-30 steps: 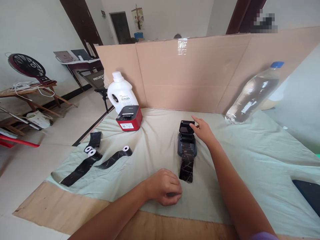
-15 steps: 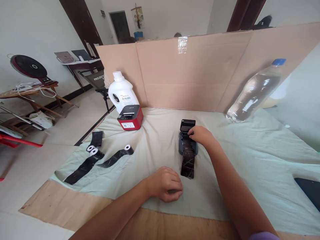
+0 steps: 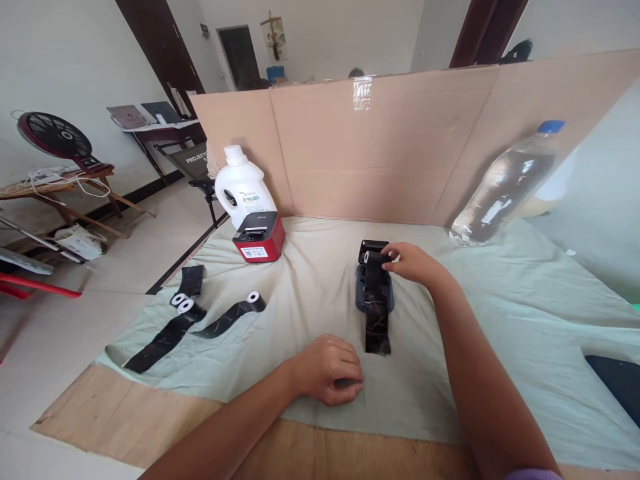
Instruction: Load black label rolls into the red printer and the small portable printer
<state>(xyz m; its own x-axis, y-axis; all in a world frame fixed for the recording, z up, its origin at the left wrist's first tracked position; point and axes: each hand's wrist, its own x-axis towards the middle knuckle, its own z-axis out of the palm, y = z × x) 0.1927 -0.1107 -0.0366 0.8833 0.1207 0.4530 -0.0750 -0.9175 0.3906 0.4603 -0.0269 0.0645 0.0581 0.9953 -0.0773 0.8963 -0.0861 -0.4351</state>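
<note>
Black paper: three loose rolls (image 3: pixel 177 299) (image 3: pixel 185 306) (image 3: pixel 253 297), a fourth roll (image 3: pixel 373 257) gripped by the right hand (image 3: pixel 410 261); left hand (image 3: pixel 327 373) fisted

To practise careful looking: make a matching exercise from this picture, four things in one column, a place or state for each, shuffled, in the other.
1 red printer
2 clear bottle
3 left hand
4 right hand

a fist on the cloth
b blue cap, far right
c holding the black roll over the dark printer
d before the white jug

Pairs: 1-d, 2-b, 3-a, 4-c
</note>
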